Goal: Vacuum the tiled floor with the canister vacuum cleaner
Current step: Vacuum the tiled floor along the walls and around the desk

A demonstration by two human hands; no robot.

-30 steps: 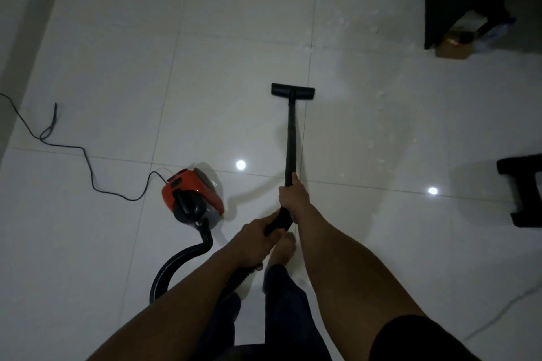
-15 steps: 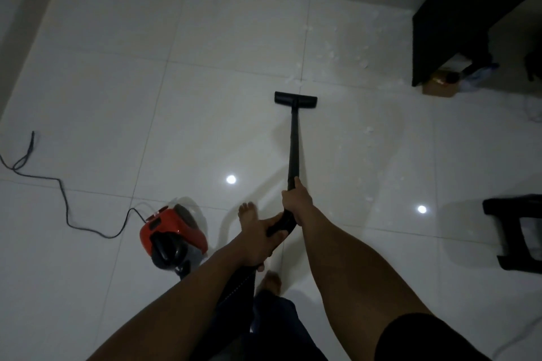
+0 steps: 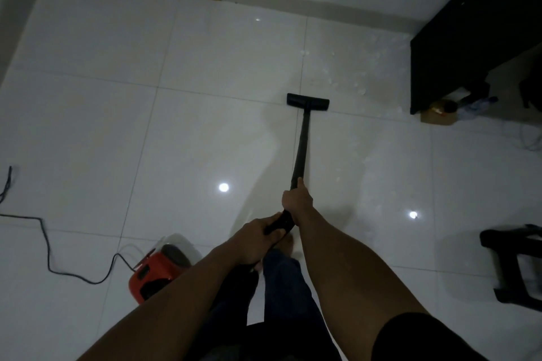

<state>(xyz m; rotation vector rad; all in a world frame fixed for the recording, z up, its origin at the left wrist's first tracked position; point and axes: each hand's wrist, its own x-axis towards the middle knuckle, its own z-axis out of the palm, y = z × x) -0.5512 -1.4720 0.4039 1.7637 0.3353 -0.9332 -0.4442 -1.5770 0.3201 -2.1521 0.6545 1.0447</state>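
On glossy square tiles (image 3: 205,141), a slim tube (image 3: 302,143) carries a flat nozzle (image 3: 308,101).

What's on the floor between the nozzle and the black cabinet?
Head view: only pale debris specks scattered on the tile between nozzle and cabinet.

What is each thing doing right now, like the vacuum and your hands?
Brush head: flat on the tiles.
Tube: tilted, held by both hands.
Right hand: grips the tube.
Left hand: grips the tube's near end.
Red vacuum: sitting on the tiles.
Cord: lying loose on the tiles.
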